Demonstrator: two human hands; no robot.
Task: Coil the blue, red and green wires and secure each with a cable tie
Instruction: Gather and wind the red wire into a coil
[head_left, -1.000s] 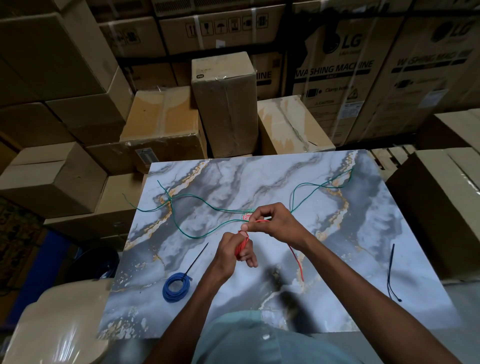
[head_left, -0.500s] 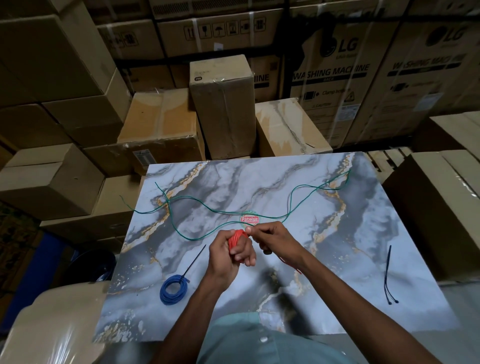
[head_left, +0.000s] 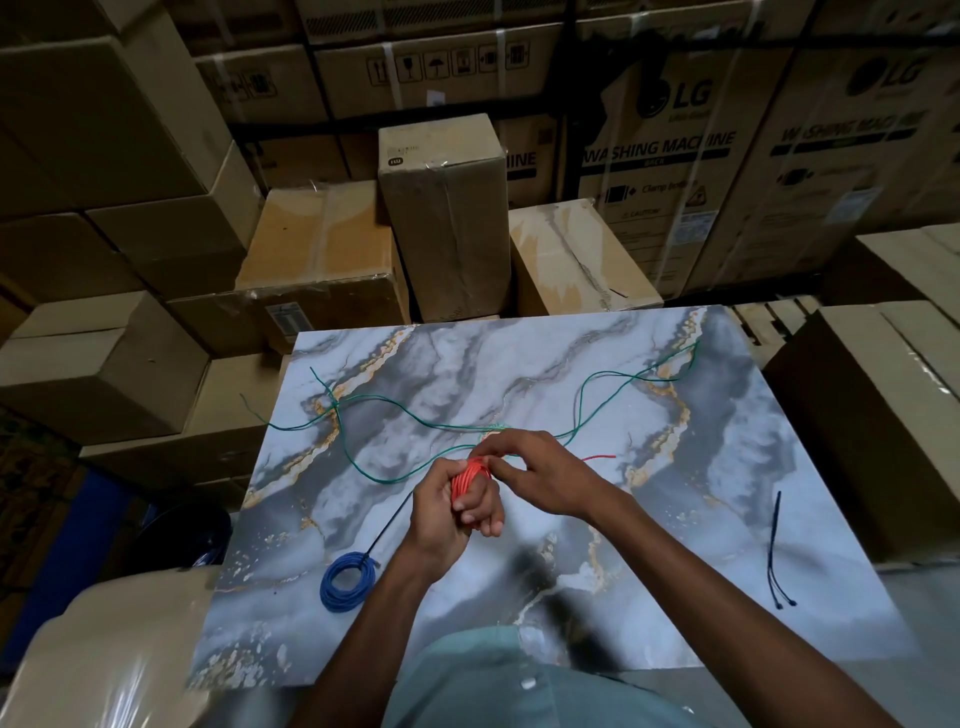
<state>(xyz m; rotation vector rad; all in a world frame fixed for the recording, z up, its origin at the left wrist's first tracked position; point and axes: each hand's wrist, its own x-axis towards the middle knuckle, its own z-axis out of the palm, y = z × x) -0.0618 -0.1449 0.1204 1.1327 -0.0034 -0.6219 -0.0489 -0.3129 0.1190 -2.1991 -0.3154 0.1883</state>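
Around the left hand (head_left: 451, 512) fingers, the red wire (head_left: 470, 477) sits coiled.

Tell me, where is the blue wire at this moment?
In the head view, the blue wire lies coiled on the marble table, near its front left corner, beside the left forearm, with a black cable tie on it.

Marble-patterned surface (head_left: 701, 519), grey with gold veins. Cardboard boxes (head_left: 322, 249) stacked beyond its far edge; one tall box (head_left: 447, 218) upright. Washing-machine cartons (head_left: 675, 156) behind its far-right corner.
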